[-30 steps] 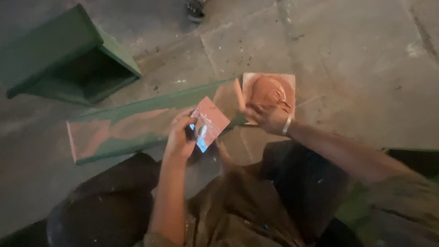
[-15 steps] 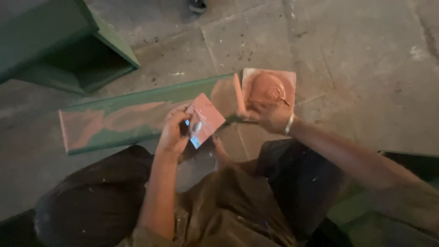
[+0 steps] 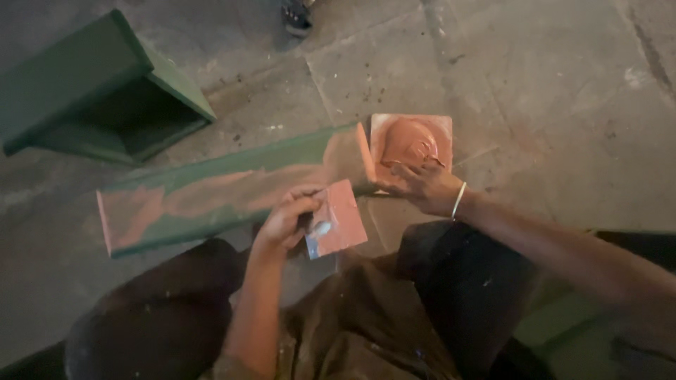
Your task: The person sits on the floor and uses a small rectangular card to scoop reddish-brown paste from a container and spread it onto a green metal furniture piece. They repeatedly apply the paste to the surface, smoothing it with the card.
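Reddish-brown putty coats much of a long green metal beam lying on the concrete floor. The left hand grips a flat square scraper, smeared the same colour, just near of the beam. The right hand, fingers curled, touches a mound of putty on a square board at the beam's right end. Filling looks in progress; loading the scraper calls for a steady scoop.

We see a flat square scraper plate, smeared reddish-pink, tilted, held at centre frame. At its 1 o'clock, a square tile with a mound of reddish putty lies flat on the concrete, touching the green beam's putty-streaked right end.
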